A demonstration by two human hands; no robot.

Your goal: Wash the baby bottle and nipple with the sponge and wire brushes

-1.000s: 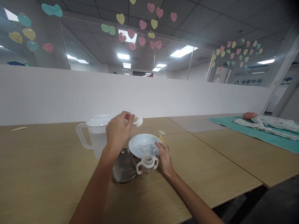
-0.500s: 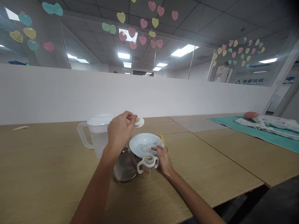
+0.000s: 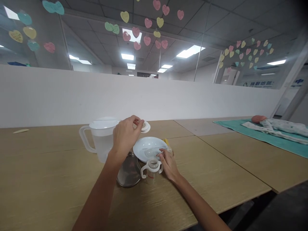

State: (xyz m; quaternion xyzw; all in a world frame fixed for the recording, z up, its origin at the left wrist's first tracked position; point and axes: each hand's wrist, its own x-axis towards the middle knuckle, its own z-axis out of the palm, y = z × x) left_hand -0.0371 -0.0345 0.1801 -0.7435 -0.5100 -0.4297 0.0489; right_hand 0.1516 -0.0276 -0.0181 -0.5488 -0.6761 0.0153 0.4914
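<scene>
My left hand is closed in a pinch on a white bottle collar, held above the far rim of a white plate. My right hand reaches over the plate's right side, fingers curled on a clear plastic cover that lies tilted in it. Exactly where the fingertips grip is hard to see through the clear plastic. In front of the plate, a baby bottle with two white handles stands upright and uncapped, just left of my right wrist.
Behind my left forearm stands a clear-white pitcher holding liquid. A round metal tray lies left of the bottle. Something yellow shows behind the plate. Far right, a teal mat bears folded cloth. A white partition borders the table.
My right hand's fingers have curled in onto the clear cover, which has shifted slightly. My left hand has moved a little to the right with the collar.
</scene>
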